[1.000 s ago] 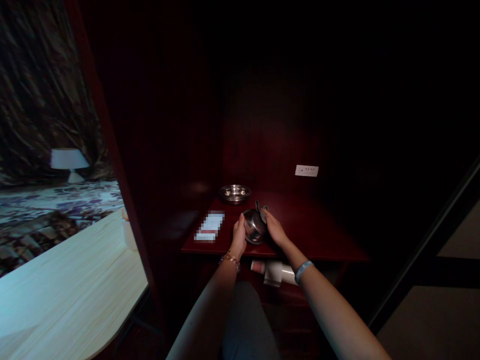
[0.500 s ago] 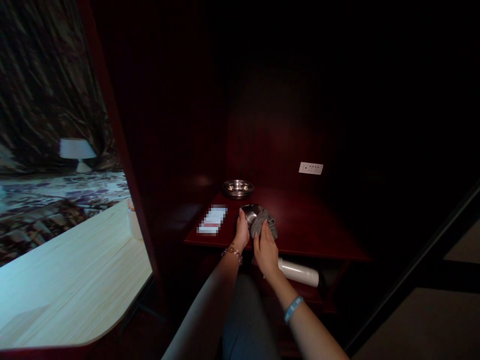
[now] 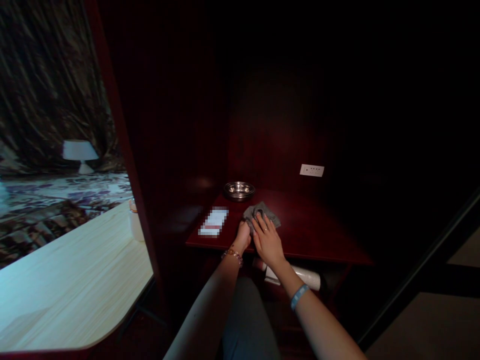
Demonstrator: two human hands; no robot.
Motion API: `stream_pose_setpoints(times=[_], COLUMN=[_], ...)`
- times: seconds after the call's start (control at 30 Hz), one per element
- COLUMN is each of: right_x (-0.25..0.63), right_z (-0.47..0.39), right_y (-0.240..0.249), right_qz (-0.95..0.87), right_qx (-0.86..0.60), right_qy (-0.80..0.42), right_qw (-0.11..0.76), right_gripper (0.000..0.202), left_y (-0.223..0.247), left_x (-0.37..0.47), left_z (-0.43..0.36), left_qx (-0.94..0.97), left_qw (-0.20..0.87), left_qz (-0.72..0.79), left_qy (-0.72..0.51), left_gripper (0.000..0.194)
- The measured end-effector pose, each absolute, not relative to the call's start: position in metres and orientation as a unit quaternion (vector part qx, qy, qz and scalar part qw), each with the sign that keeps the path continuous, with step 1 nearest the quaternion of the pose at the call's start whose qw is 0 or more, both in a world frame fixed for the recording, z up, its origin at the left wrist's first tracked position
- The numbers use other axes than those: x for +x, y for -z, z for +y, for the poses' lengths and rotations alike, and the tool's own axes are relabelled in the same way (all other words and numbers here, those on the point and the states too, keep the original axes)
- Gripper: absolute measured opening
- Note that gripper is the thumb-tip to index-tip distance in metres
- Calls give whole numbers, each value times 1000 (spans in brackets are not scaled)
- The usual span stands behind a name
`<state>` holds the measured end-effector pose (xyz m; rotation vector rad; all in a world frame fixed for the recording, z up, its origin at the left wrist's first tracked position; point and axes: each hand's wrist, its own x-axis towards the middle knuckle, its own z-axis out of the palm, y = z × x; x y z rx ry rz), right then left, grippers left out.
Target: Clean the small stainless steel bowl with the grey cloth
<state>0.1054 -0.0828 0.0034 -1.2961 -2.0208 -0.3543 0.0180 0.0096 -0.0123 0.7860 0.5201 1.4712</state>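
Cloth: grey, soft, matte fabric, rumpled with a fold near its middle; above the front part of the dark red shelf, under the right hand. Whatever lies beneath it is hidden.
Right hand: open, palm down, fingers extended and slightly spread over the cloth; thin ring on one finger.
Left hand: fingers curled at the cloth's lower left edge; cannot tell what they close on.
Wrists: beaded bracelet on the left; blue band on the right, paler marks unreadable.
Steel dishes: round, mirror-bright, rims apparently nested; behind the cloth, near the side panel.
Flat pale item: rectangular, left of the hands, reddish band across it; pixelated, so no writing legible.
Socket plate: white, rectangular, small dark holes, on the smooth back wall.
Below shelf: white cylindrical roll, glossy, partly behind the right forearm.
Brands: none readable.
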Motion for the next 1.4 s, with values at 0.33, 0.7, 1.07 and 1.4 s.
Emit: stream_pose_setpoints(times=[0.33,0.7,1.07,1.4], right_x=[132,116,119,144], right_z=[-45,-66,-49,-24], right_y=[-10,-2,-26,-19], right_qz=[-733,-686,-786,-709], right_qx=[-555,-596,-503,-577], right_qy=[70,102,98,-61], right_qw=[386,403,345,402], right_gripper=[51,51,50,50], left_y=[6,4,8,5], left_x=[16,16,17,16], left_z=[10,6,8,8], left_qx=[312,334,315,308], left_qw=[681,668,666,676], left_qz=[227,215,211,240], left_qy=[-623,-630,-642,-625], left_gripper=[36,39,23,41])
